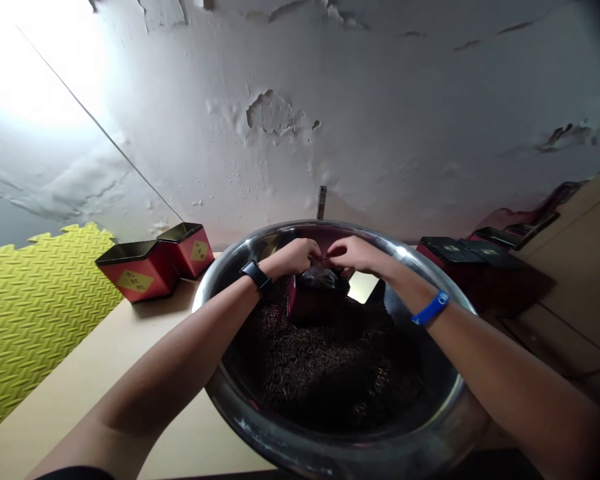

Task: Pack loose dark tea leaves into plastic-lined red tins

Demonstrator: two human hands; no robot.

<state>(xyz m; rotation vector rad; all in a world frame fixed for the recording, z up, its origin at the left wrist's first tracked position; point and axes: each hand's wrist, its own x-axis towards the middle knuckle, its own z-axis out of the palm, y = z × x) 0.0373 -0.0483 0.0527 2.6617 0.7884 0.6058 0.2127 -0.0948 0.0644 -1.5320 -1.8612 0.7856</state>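
Observation:
A large steel bowl (pixel 230 400) holds a heap of dark loose tea leaves (pixel 330 367). A red square tin (pixel 313 303) stands in the leaves at the far side, with a dark bag of tea bulging from its top. My left hand (pixel 293 257), with a black watch on the wrist, and my right hand (pixel 355 255), with a blue wristband, meet just above the tin. Both are closed, pinching the top of the bag (pixel 320 277) between their fingers.
Two open red tins (pixel 140 270) with yellow labels stand on the beige table (pixel 80 373) at the left. Several lidded dark and red tins (pixel 460 257) lie at the right. A yellow foam mat (pixel 35 300) lies left. A peeling white wall stands behind.

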